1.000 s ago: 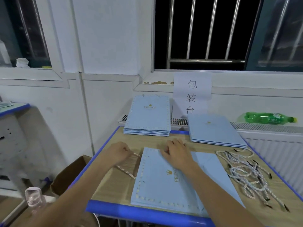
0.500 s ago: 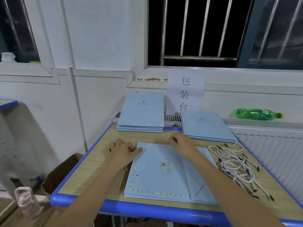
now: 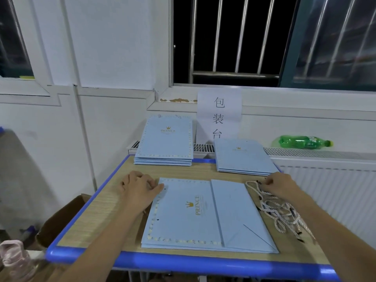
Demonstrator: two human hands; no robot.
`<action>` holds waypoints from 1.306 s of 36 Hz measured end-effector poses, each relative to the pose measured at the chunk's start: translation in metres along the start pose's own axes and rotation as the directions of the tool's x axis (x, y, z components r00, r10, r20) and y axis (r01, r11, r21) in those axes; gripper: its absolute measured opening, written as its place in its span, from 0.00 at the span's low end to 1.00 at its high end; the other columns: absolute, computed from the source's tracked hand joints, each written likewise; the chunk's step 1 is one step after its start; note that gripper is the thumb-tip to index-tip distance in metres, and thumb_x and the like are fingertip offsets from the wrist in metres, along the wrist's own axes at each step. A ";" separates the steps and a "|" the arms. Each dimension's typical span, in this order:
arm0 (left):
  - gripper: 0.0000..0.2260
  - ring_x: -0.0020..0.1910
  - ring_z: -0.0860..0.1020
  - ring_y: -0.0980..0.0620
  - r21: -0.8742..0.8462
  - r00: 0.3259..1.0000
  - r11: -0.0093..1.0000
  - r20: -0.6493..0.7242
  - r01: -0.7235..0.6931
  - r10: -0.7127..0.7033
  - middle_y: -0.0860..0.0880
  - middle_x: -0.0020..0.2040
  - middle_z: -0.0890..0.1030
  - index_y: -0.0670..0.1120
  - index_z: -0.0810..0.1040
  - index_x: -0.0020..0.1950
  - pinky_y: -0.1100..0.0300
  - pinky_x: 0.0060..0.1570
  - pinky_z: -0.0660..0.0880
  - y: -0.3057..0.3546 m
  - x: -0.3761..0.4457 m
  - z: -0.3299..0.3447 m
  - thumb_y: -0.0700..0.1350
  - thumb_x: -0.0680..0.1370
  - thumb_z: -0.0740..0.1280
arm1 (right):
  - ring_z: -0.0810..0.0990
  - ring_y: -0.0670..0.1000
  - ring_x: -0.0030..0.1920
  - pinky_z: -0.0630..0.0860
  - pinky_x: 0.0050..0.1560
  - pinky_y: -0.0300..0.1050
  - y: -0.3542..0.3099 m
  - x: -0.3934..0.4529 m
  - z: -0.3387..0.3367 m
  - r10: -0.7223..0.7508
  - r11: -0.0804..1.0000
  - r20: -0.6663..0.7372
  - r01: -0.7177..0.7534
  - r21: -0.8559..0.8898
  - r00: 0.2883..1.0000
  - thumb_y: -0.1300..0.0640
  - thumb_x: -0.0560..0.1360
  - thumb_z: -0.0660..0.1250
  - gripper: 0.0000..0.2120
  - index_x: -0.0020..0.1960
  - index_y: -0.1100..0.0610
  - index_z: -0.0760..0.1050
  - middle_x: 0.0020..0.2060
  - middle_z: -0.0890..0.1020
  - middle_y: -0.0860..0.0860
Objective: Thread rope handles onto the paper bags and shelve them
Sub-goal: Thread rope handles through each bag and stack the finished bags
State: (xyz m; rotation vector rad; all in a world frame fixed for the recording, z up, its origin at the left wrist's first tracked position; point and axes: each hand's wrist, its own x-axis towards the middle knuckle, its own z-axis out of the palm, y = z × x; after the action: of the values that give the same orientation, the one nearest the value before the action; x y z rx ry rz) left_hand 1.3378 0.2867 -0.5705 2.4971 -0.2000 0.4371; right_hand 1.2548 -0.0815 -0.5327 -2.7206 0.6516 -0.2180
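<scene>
1. Nearest the person, the flat paper bag point(image 3: 189, 212) lies on the surface point(image 3: 105, 208), its printed face up and its folded base panel turned toward the rope pile. It looks light and stiffish, like thin card: it should slide easily on the smooth top and crease if bent, so a flat press near the punched holes seems the safest hold.

2. The left hand point(image 3: 140, 188) rests at the bag's far-left corner, fingers loosely curled, fingertips on the edge just beside a punched hole point(image 3: 165, 188). I cannot tell whether it pinches anything under there. A second hole point(image 3: 158, 220) sits nearer along the same dotted edge.

3. On the other side of the bag, the pile of rope handles point(image 3: 278, 208) lies tangled, white twisted cord with dark tips. The cords look soft and limp; the stiff dark tip is likely the part to steer through a hole, and one strand will need teasing free of the tangle.

4. The right hand point(image 3: 279, 185) is at the far end of that pile, fingers curled down onto a cord end, apparently pinching it.

5. Beyond the bag, two stacks of flat bags sit at the surface's far edge: a taller left stack point(image 3: 165, 143) and a lower right stack point(image 3: 242, 157).

6. Farthest from the bag, a paper sign point(image 3: 219, 115) hangs on the wall and a green plastic bottle point(image 3: 303, 141) lies on the radiator ledge point(image 3: 325, 153).
</scene>
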 end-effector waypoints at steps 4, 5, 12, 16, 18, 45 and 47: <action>0.17 0.59 0.66 0.48 0.042 0.999 0.998 -0.034 -0.040 0.041 0.53 0.49 0.71 0.54 0.69 0.29 0.58 0.51 0.52 0.004 -0.001 -0.001 0.57 0.75 0.67 | 0.80 0.51 0.45 0.75 0.45 0.43 -0.002 -0.003 0.006 -0.030 0.998 -0.068 0.025 -0.060 0.997 0.56 0.73 0.68 0.06 0.42 0.57 0.80 0.43 0.84 0.52; 0.18 0.59 0.67 0.48 0.053 0.998 0.998 -0.039 -0.042 0.044 0.53 0.47 0.72 0.54 0.69 0.28 0.58 0.51 0.53 0.003 -0.001 0.000 0.57 0.76 0.65 | 0.81 0.52 0.45 0.75 0.42 0.43 -0.003 -0.003 0.007 -0.014 0.998 -0.080 0.009 -0.065 0.997 0.57 0.73 0.67 0.06 0.42 0.59 0.80 0.43 0.84 0.53; 0.23 0.48 0.72 0.48 -0.003 0.998 0.998 -0.028 -0.055 0.055 0.54 0.30 0.69 0.50 0.63 0.24 0.53 0.52 0.61 -0.003 0.000 0.005 0.57 0.77 0.63 | 0.80 0.56 0.41 0.76 0.44 0.46 -0.010 0.003 -0.008 0.046 0.969 -0.275 0.024 0.246 0.960 0.57 0.75 0.64 0.04 0.44 0.55 0.78 0.41 0.83 0.55; 0.24 0.42 0.72 0.50 0.003 0.998 0.998 0.002 -0.061 0.061 0.55 0.27 0.66 0.51 0.62 0.24 0.52 0.52 0.61 -0.004 0.000 0.005 0.58 0.77 0.63 | 0.79 0.53 0.34 0.70 0.34 0.39 -0.024 0.007 -0.038 0.008 0.915 -0.428 0.166 0.367 0.904 0.60 0.77 0.64 0.05 0.48 0.60 0.78 0.38 0.83 0.53; 0.25 0.40 0.70 0.50 0.007 0.997 0.997 0.010 -0.071 0.070 0.55 0.26 0.64 0.51 0.60 0.23 0.52 0.52 0.63 -0.005 0.001 0.005 0.57 0.76 0.64 | 0.78 0.53 0.35 0.68 0.33 0.41 -0.035 0.006 -0.059 0.018 0.899 -0.536 0.221 0.378 0.844 0.59 0.77 0.64 0.07 0.50 0.60 0.79 0.38 0.82 0.53; 0.13 0.43 0.74 0.46 -0.223 0.995 0.974 0.093 0.041 -0.021 0.48 0.35 0.73 0.42 0.70 0.35 0.56 0.45 0.54 0.000 0.003 0.003 0.42 0.79 0.56 | 0.73 0.39 0.32 0.69 0.35 0.30 -0.138 -0.020 -0.102 -0.113 0.545 -0.700 0.633 0.550 0.705 0.63 0.77 0.63 0.09 0.51 0.53 0.79 0.35 0.77 0.45; 0.13 0.44 0.75 0.48 -0.290 0.994 0.954 0.099 0.075 -0.047 0.46 0.37 0.76 0.36 0.75 0.40 0.61 0.46 0.56 0.002 0.004 0.002 0.39 0.78 0.55 | 0.74 0.39 0.36 0.68 0.37 0.25 -0.147 -0.022 -0.069 -0.233 0.606 -0.600 0.597 0.526 0.765 0.64 0.77 0.63 0.10 0.52 0.55 0.81 0.39 0.79 0.46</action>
State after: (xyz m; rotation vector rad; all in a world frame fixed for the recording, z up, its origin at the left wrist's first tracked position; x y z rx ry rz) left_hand 1.3413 0.2835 -0.5700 2.2251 -0.2070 0.2471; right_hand 1.2803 0.0325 -0.4175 -1.9953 -0.0510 -1.0615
